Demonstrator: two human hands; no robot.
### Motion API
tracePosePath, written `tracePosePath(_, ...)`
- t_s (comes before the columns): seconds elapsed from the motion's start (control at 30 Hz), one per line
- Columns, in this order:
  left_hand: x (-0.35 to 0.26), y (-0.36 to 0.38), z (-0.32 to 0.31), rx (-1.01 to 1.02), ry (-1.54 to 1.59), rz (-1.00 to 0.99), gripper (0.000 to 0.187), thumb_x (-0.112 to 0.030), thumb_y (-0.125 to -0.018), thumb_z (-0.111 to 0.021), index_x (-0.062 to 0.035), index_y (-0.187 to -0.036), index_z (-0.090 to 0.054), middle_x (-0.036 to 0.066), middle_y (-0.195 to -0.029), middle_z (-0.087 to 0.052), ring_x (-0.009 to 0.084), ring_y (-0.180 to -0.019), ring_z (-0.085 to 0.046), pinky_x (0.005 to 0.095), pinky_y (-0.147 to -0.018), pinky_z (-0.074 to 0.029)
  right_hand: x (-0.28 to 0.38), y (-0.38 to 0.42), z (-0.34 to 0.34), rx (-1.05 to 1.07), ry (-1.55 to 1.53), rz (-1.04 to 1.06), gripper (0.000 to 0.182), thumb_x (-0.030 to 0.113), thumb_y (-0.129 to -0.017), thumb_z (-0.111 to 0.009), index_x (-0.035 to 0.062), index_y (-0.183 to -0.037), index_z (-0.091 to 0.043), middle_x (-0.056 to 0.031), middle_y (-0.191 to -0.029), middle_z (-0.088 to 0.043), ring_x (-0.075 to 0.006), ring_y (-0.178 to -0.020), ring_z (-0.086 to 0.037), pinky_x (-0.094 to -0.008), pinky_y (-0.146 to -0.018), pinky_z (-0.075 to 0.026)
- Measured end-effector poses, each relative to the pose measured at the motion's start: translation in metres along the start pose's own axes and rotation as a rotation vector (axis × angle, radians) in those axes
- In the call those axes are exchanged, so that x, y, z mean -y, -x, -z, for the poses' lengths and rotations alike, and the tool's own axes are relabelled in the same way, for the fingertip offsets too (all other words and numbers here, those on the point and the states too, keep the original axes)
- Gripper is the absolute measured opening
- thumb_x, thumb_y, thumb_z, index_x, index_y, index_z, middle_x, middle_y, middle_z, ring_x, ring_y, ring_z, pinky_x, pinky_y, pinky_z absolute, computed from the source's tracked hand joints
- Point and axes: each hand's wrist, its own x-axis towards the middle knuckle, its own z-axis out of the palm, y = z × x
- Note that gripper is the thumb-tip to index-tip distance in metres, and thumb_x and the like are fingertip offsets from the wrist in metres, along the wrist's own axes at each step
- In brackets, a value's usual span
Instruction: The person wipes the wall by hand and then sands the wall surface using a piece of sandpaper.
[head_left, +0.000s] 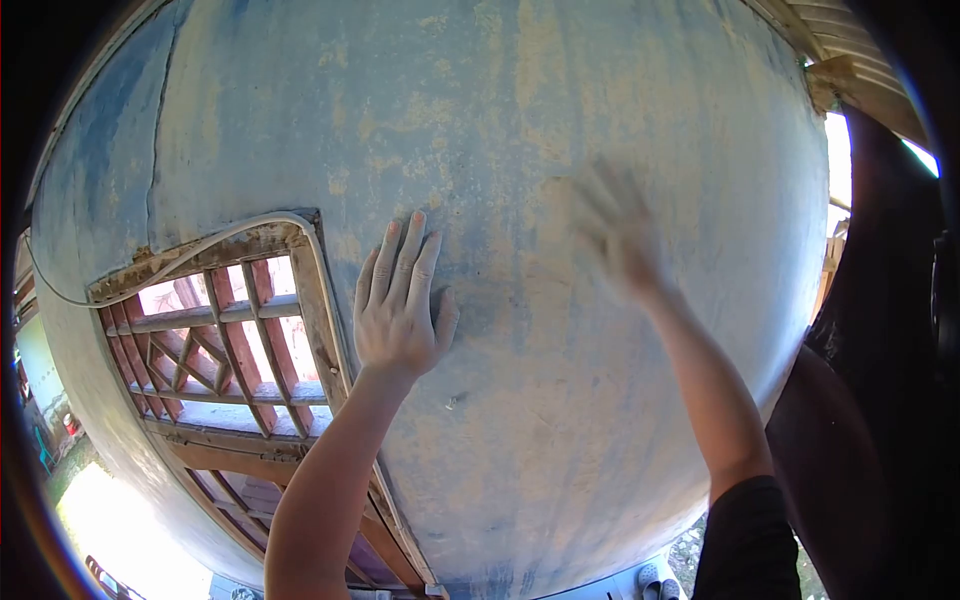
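Observation:
A worn blue-grey wall with patchy, yellowish flaking paint fills most of the head view. Against it lies my left hand, palm to the wall, fingers pointing up and the thumb out to the right. Pale dust coats that hand. Farther right and slightly higher, my right hand is blurred by motion in front of the wall. Its smeared fingers spread apart toward the upper left, and nothing shows in them. A dark sleeve covers the right upper arm.
Left of my left hand is a wooden lattice window, with a pale cable looped over its top edge and down its side. A dark brown panel stands at the right. Grey footwear shows at the bottom.

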Motion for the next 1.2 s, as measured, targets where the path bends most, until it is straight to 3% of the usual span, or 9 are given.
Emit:
tracePosePath(0.17, 0.001, 0.0, -0.002, -0.013, -0.004, -0.007, 0.064, -0.022, -0.099, -0.058, -0.0102, -0.16, -0.044, 0.012, -0.17, -0.042, 0.0345, -0.158, -0.037, 0.0518, -0.129, -0.031, 0.011, -0.079, -0.018, -0.286, -0.066, -0.202, 0.055, 0.043, -0.114, -0.044, 0.0283, -0.167, -0.037, -0.0049, -0.177, -0.028, -0.0274, -0.165, -0.021, -0.0463, -0.136, -0.012)
tracePosePath(0.3, -0.001, 0.007, -0.003, -0.04, 0.016, -0.008, 0.061, -0.022, -0.099, -0.058, -0.0097, -0.158, -0.048, 0.012, -0.169, -0.044, 0.035, -0.157, -0.039, 0.0526, -0.127, -0.034, 0.087, -0.02, -0.01, 0.06, -0.143, 0.292, 0.052, 0.042, -0.115, -0.039, 0.0328, -0.167, -0.037, -0.001, -0.177, -0.029, -0.0265, -0.165, -0.019, -0.0465, -0.136, -0.011)
tracePosePath(0.43, 0.0, 0.008, 0.0, -0.056, 0.037, -0.011, 0.059, -0.021, -0.099, -0.059, -0.0093, -0.156, -0.05, 0.012, -0.169, -0.044, 0.0348, -0.157, -0.039, 0.0527, -0.126, -0.034, 0.055, 0.003, 0.006, 0.353, -0.225, 0.485, 0.05, 0.042, -0.115, -0.038, 0.0371, -0.165, -0.038, 0.0025, -0.178, -0.026, -0.0269, -0.166, -0.017, -0.0472, -0.136, -0.011)
tracePosePath(0.5, -0.001, 0.009, -0.002, -0.05, 0.043, -0.008, 0.059, -0.021, -0.098, -0.059, -0.0091, -0.155, -0.05, 0.013, -0.168, -0.045, 0.0346, -0.156, -0.041, 0.0525, -0.126, -0.035, 0.015, -0.03, -0.005, 0.08, -0.017, 0.434, 0.05, 0.042, -0.115, -0.041, 0.0402, -0.165, -0.039, 0.0022, -0.179, -0.024, -0.0262, -0.166, -0.016, -0.0479, -0.136, -0.009)
tracePosePath(0.57, -0.001, 0.009, -0.002, -0.051, 0.039, -0.01, 0.059, -0.02, -0.098, -0.06, -0.0089, -0.155, -0.05, 0.013, -0.168, -0.046, 0.0344, -0.156, -0.041, 0.0525, -0.126, -0.035, -0.004, -0.074, -0.001, -0.12, -0.034, 0.033, 0.051, 0.043, -0.114, -0.044, 0.0365, -0.165, -0.04, 0.0009, -0.178, -0.025, -0.0264, -0.165, -0.017, -0.0495, -0.136, -0.009)
tracePosePath(0.7, -0.003, 0.009, 0.001, -0.04, 0.023, -0.004, 0.058, -0.018, -0.097, -0.06, -0.0088, -0.153, -0.051, 0.012, -0.167, -0.048, 0.0338, -0.155, -0.043, 0.0522, -0.125, -0.036, 0.02, -0.119, -0.016, -0.365, -0.092, -0.185, 0.054, 0.038, -0.113, -0.051, 0.0324, -0.165, -0.04, -0.0002, -0.178, -0.028, -0.0267, -0.165, -0.021, -0.0498, -0.136, -0.009)
tracePosePath(0.83, -0.001, 0.012, -0.001, -0.071, 0.051, -0.006, 0.056, -0.018, -0.096, -0.061, -0.0087, -0.151, -0.053, 0.012, -0.166, -0.049, 0.0339, -0.154, -0.044, 0.0515, -0.124, -0.037, 0.091, -0.042, 0.007, 0.132, -0.167, 0.386, 0.06, 0.043, -0.112, -0.051, 0.0318, -0.168, -0.034, 0.0028, -0.178, -0.027, -0.0237, -0.165, -0.018, -0.0472, -0.136, -0.008)
tracePosePath(0.97, -0.002, 0.019, -0.001, -0.092, 0.085, -0.005, 0.053, -0.018, -0.097, -0.061, -0.0082, -0.148, -0.053, 0.014, -0.165, -0.05, 0.0345, -0.153, -0.047, 0.0508, -0.122, -0.038, 0.055, -0.033, 0.011, 0.293, -0.208, 0.56, 0.06, 0.038, -0.109, -0.058, 0.0356, -0.166, -0.038, 0.0035, -0.179, -0.023, -0.0238, -0.166, -0.017, -0.047, -0.137, -0.008)
tracePosePath(1.2, -0.002, 0.019, 0.002, -0.047, 0.085, -0.008, 0.053, -0.02, -0.097, -0.061, -0.0081, -0.148, -0.052, 0.015, -0.165, -0.049, 0.036, -0.153, -0.046, 0.052, -0.121, -0.038, -0.003, -0.151, -0.002, -0.266, -0.13, 0.012, 0.053, 0.04, -0.114, -0.045, 0.0316, -0.166, -0.038, 0.0021, -0.176, -0.032, -0.0263, -0.165, -0.018, -0.0479, -0.137, -0.007)
